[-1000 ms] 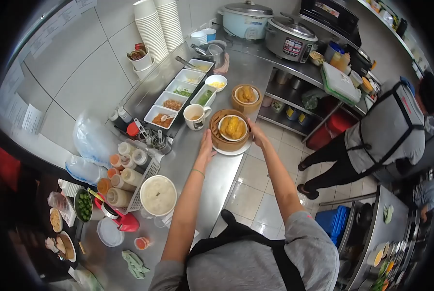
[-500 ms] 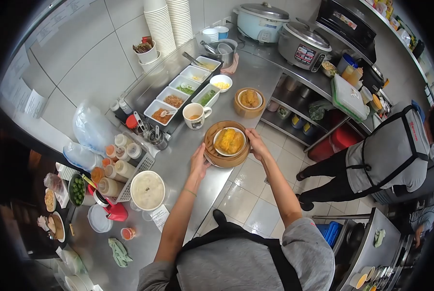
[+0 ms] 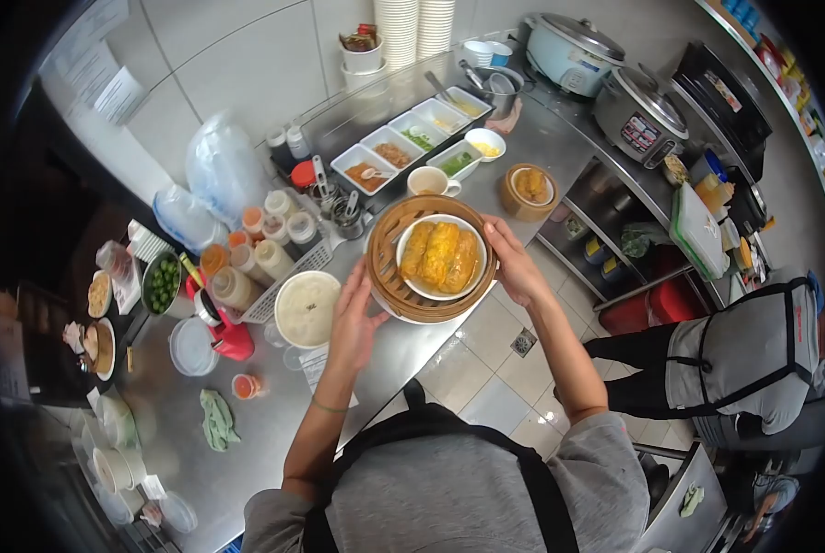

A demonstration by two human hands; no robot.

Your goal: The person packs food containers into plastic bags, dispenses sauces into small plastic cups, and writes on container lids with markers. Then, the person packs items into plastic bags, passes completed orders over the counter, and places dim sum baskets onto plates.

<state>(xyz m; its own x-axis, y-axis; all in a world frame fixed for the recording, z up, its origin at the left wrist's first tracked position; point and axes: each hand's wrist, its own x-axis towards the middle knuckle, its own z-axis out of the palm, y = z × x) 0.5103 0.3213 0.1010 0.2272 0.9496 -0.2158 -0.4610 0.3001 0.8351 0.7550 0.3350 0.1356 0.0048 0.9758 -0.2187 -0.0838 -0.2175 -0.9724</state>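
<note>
A round bamboo steamer basket is held up over the counter's front edge. Inside it, a white dish carries several glossy yellow-brown rolls. My left hand grips the basket's left rim, while my right hand has its fingers round the right rim. Just behind the basket stands a mug, partly covered by it. A second bamboo steamer with similar rolls rests on the counter to the right. Left of my left hand is a large white lidded tub.
Toppings sit in white trays along the wall. Squeeze bottles fill a grey basket at left. Rice cookers occupy the back right. A co-worker in a grey shirt stands to the right, beyond the tiled floor.
Both hands have lifted the steamer basket closer to the camera, and it now hides part of the mug. The whole view has shifted, with the counter items further right.
</note>
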